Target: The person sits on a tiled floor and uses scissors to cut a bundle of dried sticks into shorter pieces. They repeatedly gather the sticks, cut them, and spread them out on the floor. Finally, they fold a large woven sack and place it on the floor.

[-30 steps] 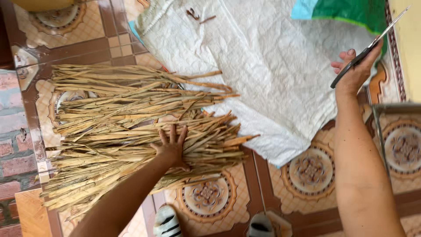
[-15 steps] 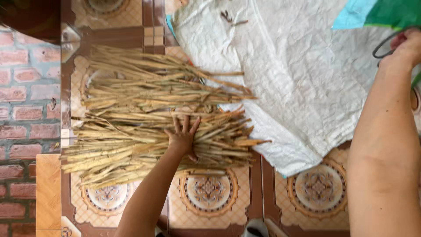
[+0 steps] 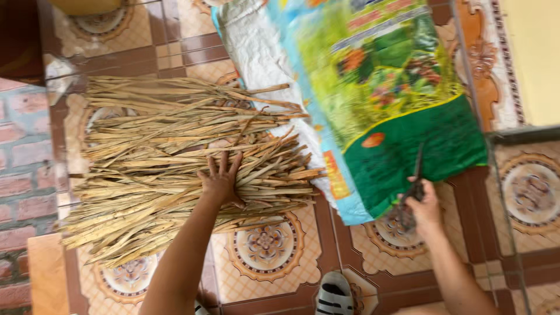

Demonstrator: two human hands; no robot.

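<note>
Underfoot, a patterned tile floor carries everything. Far right lies a printed woven plastic sack, its near green edge by the right hand, whose grip is closed around dark scissors. Left, a heap of dried reed strips spreads wide; the left hand presses flat on it, fingers splayed wide.

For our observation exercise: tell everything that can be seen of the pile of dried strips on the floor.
The pile of dried strips is a loose, flat heap of long, thin, straw-coloured plant pieces, looking dry and stiff. They lie roughly parallel, with a few crossing at angles. It rests on the patterned tiled floor, its right ends overlapping the edge of the woven plastic sack. The left hand presses flat on its lower right part, fingers spread.
</note>
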